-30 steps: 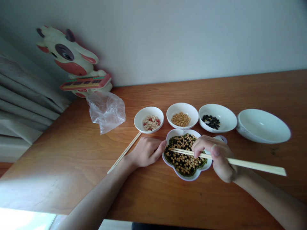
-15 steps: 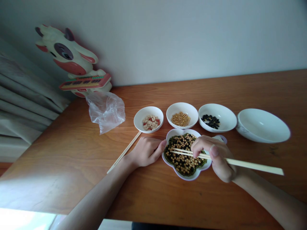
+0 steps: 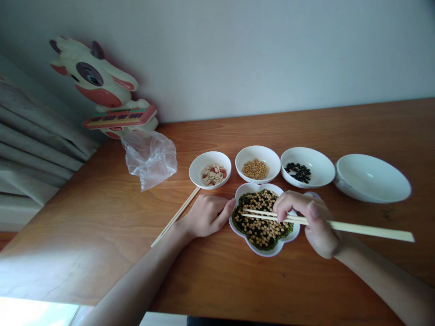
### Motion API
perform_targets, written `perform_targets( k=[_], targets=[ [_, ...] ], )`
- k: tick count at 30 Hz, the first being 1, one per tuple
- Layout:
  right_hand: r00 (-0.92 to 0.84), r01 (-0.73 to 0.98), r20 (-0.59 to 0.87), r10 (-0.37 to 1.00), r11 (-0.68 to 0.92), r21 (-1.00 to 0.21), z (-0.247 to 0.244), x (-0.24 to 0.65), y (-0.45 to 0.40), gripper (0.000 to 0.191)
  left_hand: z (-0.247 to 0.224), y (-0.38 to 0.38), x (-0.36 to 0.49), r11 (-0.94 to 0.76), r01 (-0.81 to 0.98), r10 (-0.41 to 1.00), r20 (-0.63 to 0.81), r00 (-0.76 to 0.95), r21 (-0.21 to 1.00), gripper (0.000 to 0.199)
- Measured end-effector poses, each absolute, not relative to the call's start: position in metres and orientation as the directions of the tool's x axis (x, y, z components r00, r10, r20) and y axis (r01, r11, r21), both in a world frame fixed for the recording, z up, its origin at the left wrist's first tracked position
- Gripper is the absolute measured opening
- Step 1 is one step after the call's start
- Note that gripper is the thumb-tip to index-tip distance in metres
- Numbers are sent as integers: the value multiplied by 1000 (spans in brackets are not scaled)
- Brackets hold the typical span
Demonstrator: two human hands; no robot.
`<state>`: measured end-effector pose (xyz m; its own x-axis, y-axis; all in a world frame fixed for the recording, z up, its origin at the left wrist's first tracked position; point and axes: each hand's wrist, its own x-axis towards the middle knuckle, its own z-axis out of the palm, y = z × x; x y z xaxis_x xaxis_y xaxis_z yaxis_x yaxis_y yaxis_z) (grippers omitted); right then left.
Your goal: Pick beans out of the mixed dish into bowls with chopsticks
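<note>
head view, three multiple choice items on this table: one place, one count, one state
1. What is the right hand doing?
a) lying flat on the table
b) holding chopsticks over the flower-shaped dish
c) lifting a bowl

2. Where is the clear plastic bag?
a) in the flower-shaped dish
b) under the right hand
c) left of the peanut dish

3. How many white bowls stand beyond the flower-shaped dish?
a) two
b) three
c) four

1 b, tips above the beans.
2 c, just left of it.
3 c, peanut dish, soybean dish, black bean dish, large bowl.
</note>
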<state>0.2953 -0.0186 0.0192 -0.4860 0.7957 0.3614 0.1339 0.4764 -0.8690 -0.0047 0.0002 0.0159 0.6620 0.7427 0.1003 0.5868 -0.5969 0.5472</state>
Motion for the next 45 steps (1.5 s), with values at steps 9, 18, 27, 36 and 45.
perform_targets(
  k=[9,18,27,36,45],
  targets=[
    [-539,182,364,759,527,-830,19,287,-23,57,15,0,-5,-581,596,750,80,656,555,52],
    [-510,170,396,763,541,-824,19,282,-24,47,15,1,-6,-590,576,741,95,665,566,50],
    [-486,146,417,769,541,-828,15,282,-24,49,13,1,-6,-592,583,741,91,666,557,50],
    [-509,193,397,764,550,-812,20,283,-25,60,15,0,-5,-587,577,743,96,662,568,49],
    [-531,196,388,754,554,-809,19,283,-24,57,13,0,-6,-586,591,746,85,660,554,50]
  ],
)
